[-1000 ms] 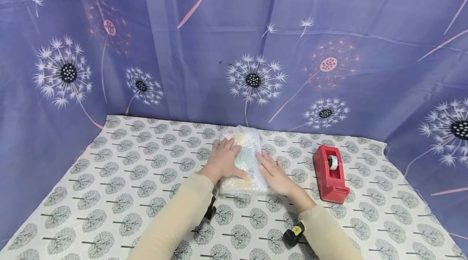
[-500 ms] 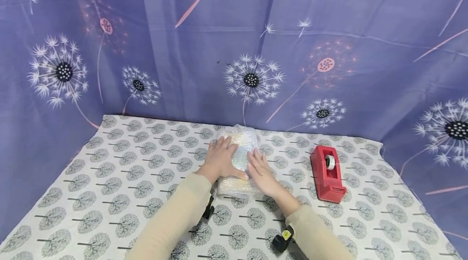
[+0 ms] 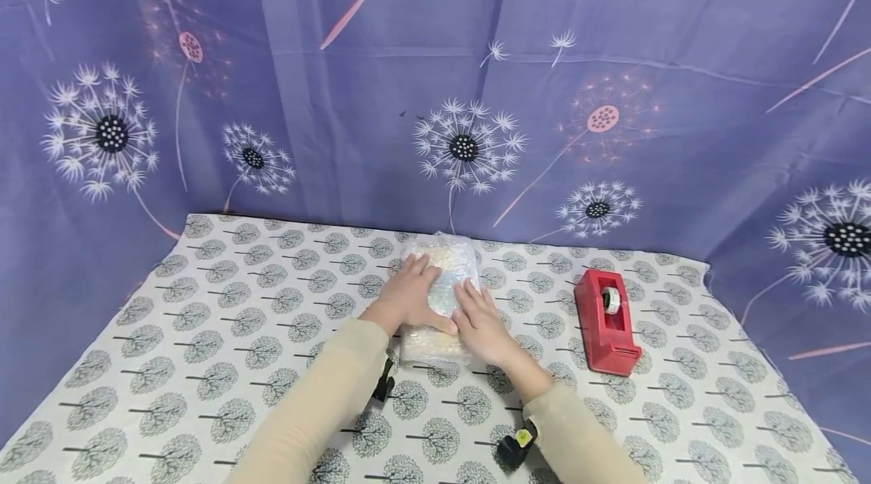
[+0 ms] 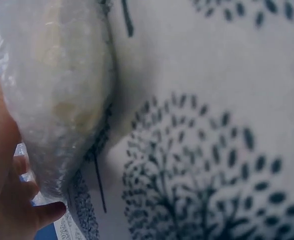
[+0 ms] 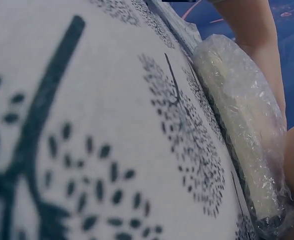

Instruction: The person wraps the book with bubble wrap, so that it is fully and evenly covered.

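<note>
A package in clear bubble wrap [image 3: 445,261] lies flat on the cloth, with something pale yellow and light blue showing through. My left hand [image 3: 410,299] rests on its left side, fingers spread and thumb reaching towards the middle. On the right part lies my right hand [image 3: 485,327], its fingers extended over the wrap, fingertips close to the left thumb. The left wrist view has the package's rounded side [image 4: 62,75] with the left hand [image 4: 4,165] against it. In the right wrist view, the crinkled wrap [image 5: 241,115] stands out along the package's other side.
A red tape dispenser [image 3: 607,325] with a roll of tape [image 3: 612,301] stands to the right of the package. Under everything is a white tree-print cloth [image 3: 224,348]. A purple dandelion curtain [image 3: 367,128] hangs behind the table.
My right hand has slid left, from the package's right edge onto its top, nearer the left hand. The left hand stays on the package. The head view has shifted slightly.
</note>
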`<action>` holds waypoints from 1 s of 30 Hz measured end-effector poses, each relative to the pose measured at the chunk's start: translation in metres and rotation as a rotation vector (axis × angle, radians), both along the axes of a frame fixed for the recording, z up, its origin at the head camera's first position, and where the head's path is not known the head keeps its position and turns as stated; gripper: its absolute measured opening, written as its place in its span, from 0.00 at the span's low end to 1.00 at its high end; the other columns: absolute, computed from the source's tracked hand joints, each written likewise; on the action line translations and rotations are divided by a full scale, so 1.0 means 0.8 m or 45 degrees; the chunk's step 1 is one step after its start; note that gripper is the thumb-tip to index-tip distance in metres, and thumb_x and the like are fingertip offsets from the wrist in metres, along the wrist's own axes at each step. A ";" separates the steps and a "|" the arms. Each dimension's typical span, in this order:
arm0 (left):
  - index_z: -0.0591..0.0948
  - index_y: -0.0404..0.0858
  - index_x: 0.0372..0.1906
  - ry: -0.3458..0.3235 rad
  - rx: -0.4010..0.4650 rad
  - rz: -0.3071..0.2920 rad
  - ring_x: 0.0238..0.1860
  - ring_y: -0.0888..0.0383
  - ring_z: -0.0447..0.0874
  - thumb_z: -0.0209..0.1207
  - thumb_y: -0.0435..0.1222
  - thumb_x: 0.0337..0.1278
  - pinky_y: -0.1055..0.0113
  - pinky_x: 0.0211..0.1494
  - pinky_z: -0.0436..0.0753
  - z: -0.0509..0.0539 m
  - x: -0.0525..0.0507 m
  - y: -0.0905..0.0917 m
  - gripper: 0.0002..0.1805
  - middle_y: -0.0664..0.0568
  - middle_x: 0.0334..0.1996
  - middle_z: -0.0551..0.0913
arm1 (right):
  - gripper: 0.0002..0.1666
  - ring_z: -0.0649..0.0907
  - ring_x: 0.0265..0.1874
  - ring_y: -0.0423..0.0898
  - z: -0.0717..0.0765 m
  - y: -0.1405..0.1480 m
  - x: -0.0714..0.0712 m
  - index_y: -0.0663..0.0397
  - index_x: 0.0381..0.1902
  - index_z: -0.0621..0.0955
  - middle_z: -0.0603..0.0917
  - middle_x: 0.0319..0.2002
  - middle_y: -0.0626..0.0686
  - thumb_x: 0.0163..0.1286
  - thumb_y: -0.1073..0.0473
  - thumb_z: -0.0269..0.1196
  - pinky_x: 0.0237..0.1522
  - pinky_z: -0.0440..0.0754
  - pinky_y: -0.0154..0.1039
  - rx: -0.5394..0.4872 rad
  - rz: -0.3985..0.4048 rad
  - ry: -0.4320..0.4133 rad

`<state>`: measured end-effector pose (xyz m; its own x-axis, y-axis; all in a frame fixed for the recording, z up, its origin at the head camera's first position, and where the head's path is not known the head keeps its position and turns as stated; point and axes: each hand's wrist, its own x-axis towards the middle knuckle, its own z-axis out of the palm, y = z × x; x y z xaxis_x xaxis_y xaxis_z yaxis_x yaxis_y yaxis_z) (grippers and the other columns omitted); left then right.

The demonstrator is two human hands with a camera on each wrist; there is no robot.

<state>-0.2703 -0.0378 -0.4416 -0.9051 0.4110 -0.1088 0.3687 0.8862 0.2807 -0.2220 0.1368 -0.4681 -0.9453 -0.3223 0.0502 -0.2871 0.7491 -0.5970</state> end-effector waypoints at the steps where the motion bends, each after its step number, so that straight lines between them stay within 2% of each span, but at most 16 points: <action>1: 0.59 0.44 0.72 -0.015 0.015 -0.007 0.75 0.39 0.41 0.63 0.73 0.24 0.41 0.73 0.54 0.001 -0.001 -0.002 0.65 0.42 0.75 0.47 | 0.30 0.45 0.74 0.62 0.000 0.000 0.000 0.57 0.72 0.58 0.51 0.74 0.62 0.76 0.54 0.44 0.73 0.41 0.61 0.010 0.007 0.000; 5: 0.60 0.44 0.72 -0.073 0.109 -0.028 0.75 0.40 0.40 0.64 0.71 0.25 0.38 0.72 0.53 0.003 -0.005 -0.013 0.63 0.43 0.75 0.46 | 0.29 0.45 0.75 0.59 -0.001 -0.003 -0.003 0.50 0.73 0.58 0.49 0.74 0.61 0.76 0.52 0.43 0.74 0.40 0.60 0.072 0.037 0.001; 8: 0.60 0.46 0.72 -0.094 0.153 -0.031 0.75 0.41 0.39 0.65 0.70 0.26 0.38 0.73 0.49 0.003 -0.006 -0.022 0.62 0.45 0.76 0.45 | 0.29 0.45 0.74 0.61 0.000 -0.006 -0.003 0.50 0.73 0.58 0.49 0.74 0.60 0.76 0.52 0.43 0.74 0.41 0.60 0.102 0.043 -0.006; 12: 0.58 0.47 0.73 -0.076 0.140 -0.041 0.76 0.41 0.39 0.66 0.69 0.25 0.41 0.74 0.46 0.003 0.003 -0.030 0.63 0.46 0.76 0.43 | 0.30 0.45 0.74 0.61 -0.002 -0.009 -0.003 0.51 0.73 0.58 0.49 0.75 0.60 0.76 0.52 0.43 0.74 0.41 0.60 0.125 0.041 -0.015; 19: 0.56 0.47 0.73 -0.127 0.082 -0.035 0.76 0.42 0.38 0.65 0.70 0.25 0.44 0.76 0.42 0.012 0.019 -0.032 0.64 0.47 0.76 0.40 | 0.30 0.46 0.74 0.61 -0.003 -0.009 -0.003 0.51 0.72 0.59 0.50 0.75 0.60 0.76 0.51 0.44 0.74 0.42 0.59 0.128 0.021 -0.002; 30: 0.60 0.45 0.72 -0.091 0.044 -0.022 0.75 0.43 0.43 0.67 0.68 0.21 0.44 0.76 0.47 0.012 0.017 -0.016 0.64 0.46 0.76 0.44 | 0.30 0.47 0.74 0.63 -0.003 -0.001 0.002 0.48 0.72 0.60 0.52 0.75 0.58 0.75 0.50 0.44 0.72 0.45 0.64 0.084 -0.042 0.009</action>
<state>-0.2566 -0.0503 -0.4319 -0.8884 0.4308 -0.1584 0.3615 0.8694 0.3368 -0.2205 0.1360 -0.4707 -0.9552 -0.2937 0.0364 -0.2654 0.7959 -0.5442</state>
